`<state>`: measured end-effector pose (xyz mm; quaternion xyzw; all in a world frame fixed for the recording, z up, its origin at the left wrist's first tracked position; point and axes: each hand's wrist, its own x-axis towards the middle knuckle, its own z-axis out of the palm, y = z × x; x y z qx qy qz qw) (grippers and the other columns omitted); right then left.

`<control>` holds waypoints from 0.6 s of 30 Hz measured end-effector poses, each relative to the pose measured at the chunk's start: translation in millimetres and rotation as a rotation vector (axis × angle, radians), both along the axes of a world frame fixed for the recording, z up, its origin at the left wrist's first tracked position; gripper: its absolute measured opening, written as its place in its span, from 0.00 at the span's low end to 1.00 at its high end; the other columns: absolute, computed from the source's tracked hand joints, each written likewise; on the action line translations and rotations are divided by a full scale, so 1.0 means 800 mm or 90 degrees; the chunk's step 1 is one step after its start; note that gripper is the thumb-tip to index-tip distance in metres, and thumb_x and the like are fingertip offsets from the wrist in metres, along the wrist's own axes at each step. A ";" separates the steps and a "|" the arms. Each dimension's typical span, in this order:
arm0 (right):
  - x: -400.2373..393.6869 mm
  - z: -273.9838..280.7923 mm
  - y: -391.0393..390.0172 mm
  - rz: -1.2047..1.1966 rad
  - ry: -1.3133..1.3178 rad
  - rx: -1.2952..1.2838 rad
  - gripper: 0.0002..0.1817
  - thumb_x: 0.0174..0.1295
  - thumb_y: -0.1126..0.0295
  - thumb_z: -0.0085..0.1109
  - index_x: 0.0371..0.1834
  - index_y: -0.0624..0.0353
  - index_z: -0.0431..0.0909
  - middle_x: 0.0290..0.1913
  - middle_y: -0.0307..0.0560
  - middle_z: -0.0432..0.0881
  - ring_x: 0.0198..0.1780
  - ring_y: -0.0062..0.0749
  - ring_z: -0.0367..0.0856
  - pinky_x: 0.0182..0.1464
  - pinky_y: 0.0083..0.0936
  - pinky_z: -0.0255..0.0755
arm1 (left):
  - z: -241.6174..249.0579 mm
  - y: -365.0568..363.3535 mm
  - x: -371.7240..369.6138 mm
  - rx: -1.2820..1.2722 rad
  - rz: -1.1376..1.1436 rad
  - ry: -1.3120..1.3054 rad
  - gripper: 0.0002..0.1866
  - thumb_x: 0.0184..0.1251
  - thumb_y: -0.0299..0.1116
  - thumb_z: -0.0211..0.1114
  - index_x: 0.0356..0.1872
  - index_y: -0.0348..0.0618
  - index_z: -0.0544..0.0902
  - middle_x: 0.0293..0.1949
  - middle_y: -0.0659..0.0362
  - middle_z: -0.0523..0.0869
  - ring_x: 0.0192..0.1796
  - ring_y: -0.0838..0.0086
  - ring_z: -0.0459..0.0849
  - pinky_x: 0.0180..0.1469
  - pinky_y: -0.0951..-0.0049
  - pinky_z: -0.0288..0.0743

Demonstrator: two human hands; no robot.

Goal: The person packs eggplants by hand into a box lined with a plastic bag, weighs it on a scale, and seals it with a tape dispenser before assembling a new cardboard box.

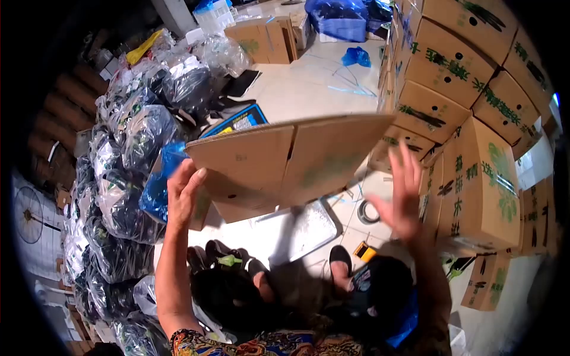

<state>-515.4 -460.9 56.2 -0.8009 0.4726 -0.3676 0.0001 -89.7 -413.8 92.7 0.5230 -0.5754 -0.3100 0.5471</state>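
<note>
While left hand point(184, 193) grips cardboard box point(285, 160) | right hand point(401, 196) spread, off it

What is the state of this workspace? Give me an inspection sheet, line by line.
Surface: pale tiled floor, scraps and a tape roll lying on it.
Job's things: flat carton held up, unfolded, flaps level.
Clutter: clear bags of dark goods heaped at left; blue bag on the floor; white tray under the carton.
Hands: left hand grips the carton's left edge; right hand open, fingers spread, blurred, beside the right edge; contact cannot be told.
Cables: nothing seen.
Surroundings: printed boxes stacked at right; more boxes at the far end.
</note>
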 end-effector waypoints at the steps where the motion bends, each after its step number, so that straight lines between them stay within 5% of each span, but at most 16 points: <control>1: 0.014 0.033 -0.005 0.051 0.033 -0.031 0.55 0.40 0.66 0.80 0.74 0.61 0.57 0.77 0.62 0.55 0.75 0.57 0.55 0.71 0.47 0.56 | -0.002 0.013 0.009 0.026 -0.003 -0.024 0.12 0.72 0.27 0.60 0.52 0.33 0.81 0.48 0.62 0.83 0.52 0.79 0.78 0.57 0.78 0.68; 3: 0.036 0.061 -0.026 0.142 0.159 0.010 0.56 0.41 0.63 0.79 0.75 0.62 0.56 0.77 0.59 0.55 0.76 0.53 0.54 0.72 0.48 0.51 | -0.012 0.033 0.019 0.057 -0.001 -0.030 0.12 0.72 0.28 0.61 0.50 0.33 0.82 0.47 0.62 0.84 0.51 0.79 0.78 0.57 0.77 0.69; 5: 0.052 0.042 -0.043 0.205 0.248 0.107 0.44 0.44 0.60 0.78 0.65 0.61 0.67 0.61 0.60 0.75 0.66 0.49 0.72 0.63 0.47 0.64 | -0.038 0.038 0.040 0.042 -0.002 -0.018 0.14 0.71 0.32 0.60 0.50 0.32 0.82 0.47 0.61 0.84 0.52 0.77 0.78 0.58 0.75 0.69; 8: 0.091 0.061 -0.042 0.172 0.297 0.430 0.27 0.53 0.57 0.72 0.50 0.61 0.74 0.36 0.56 0.83 0.44 0.50 0.83 0.47 0.48 0.74 | -0.057 0.043 0.055 0.062 0.042 0.026 0.15 0.71 0.33 0.60 0.51 0.33 0.82 0.48 0.60 0.84 0.53 0.76 0.79 0.58 0.75 0.69; 11: 0.132 0.068 0.008 0.415 0.295 0.391 0.13 0.65 0.61 0.58 0.41 0.60 0.75 0.25 0.59 0.81 0.32 0.56 0.83 0.37 0.48 0.76 | -0.086 0.019 0.072 0.111 0.132 0.099 0.27 0.74 0.43 0.59 0.66 0.35 0.72 0.57 0.55 0.81 0.59 0.71 0.79 0.60 0.70 0.74; 15: 0.183 0.051 0.060 0.324 0.326 0.354 0.11 0.64 0.64 0.57 0.38 0.62 0.73 0.25 0.59 0.80 0.32 0.60 0.81 0.38 0.52 0.73 | -0.107 -0.032 0.040 0.208 0.174 0.321 0.42 0.69 0.61 0.58 0.75 0.46 0.59 0.70 0.54 0.67 0.66 0.62 0.71 0.57 0.57 0.74; 18: 0.175 0.041 0.078 0.349 0.232 0.346 0.13 0.67 0.62 0.57 0.39 0.63 0.73 0.28 0.58 0.79 0.34 0.61 0.79 0.41 0.51 0.73 | -0.110 -0.045 0.015 0.184 0.139 0.210 0.52 0.59 0.65 0.67 0.77 0.52 0.53 0.71 0.51 0.63 0.70 0.56 0.68 0.60 0.47 0.73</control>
